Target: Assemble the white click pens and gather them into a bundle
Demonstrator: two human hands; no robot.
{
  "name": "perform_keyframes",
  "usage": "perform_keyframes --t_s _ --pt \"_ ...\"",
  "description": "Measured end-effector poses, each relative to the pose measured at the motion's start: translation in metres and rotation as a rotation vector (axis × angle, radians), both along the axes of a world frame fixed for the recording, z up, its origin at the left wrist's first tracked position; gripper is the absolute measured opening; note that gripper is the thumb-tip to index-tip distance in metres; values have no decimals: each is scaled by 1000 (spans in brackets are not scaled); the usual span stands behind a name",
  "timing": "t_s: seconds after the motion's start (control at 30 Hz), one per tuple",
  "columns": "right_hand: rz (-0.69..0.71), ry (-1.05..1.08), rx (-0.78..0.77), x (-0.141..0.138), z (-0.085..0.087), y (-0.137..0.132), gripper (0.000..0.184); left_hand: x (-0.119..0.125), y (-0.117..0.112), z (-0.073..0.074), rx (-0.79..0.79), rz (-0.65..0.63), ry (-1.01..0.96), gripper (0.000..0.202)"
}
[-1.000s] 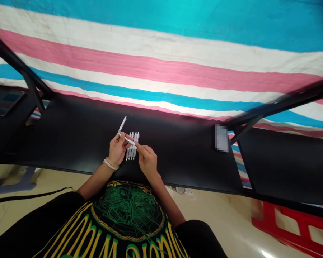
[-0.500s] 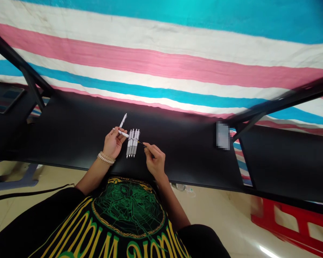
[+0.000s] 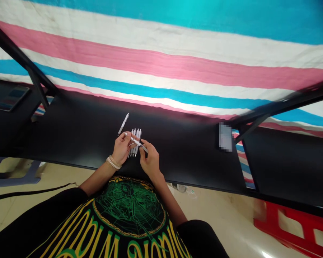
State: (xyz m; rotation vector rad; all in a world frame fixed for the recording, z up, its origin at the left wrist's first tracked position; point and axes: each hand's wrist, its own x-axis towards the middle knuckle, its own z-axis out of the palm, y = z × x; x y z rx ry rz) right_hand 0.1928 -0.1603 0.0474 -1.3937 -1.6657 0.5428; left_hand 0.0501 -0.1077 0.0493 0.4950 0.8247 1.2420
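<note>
Pen (image 3: 137, 142): was gripped at opposite ends by left hand (image 3: 121, 149) and right hand (image 3: 151, 158); seemingly underwent barrel-fitting, likely needing aligned twisting next.

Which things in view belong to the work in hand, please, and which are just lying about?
Job in hand: the pen between left hand and right hand; row of pens; likely the lone pen.

Apparently just lying about: pixelated object; dark flat slab; red stool.
</note>
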Motion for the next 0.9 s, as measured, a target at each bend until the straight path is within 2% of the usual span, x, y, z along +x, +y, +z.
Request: perform_keyframes --t_s 0.17,0.3,0.43,0.57,0.9 --pt "-16 35 64 -6 -4 -4 35 -3 2 -3 -16 -10 11 33" --pt "-18 98 -35 -5 -6 -4 30 -8 4 -3 -24 -30 30 34" --pt "-52 205 -71 -3 -5 -4 40 -5 5 -4 -39 8 19 34" --pt "-32 227 -111 2 -2 -4 31 -3 5 -4 -57 53 19 33" --pt "-117 241 -178 2 1 -5 21 -2 5 -4 -61 68 30 33"
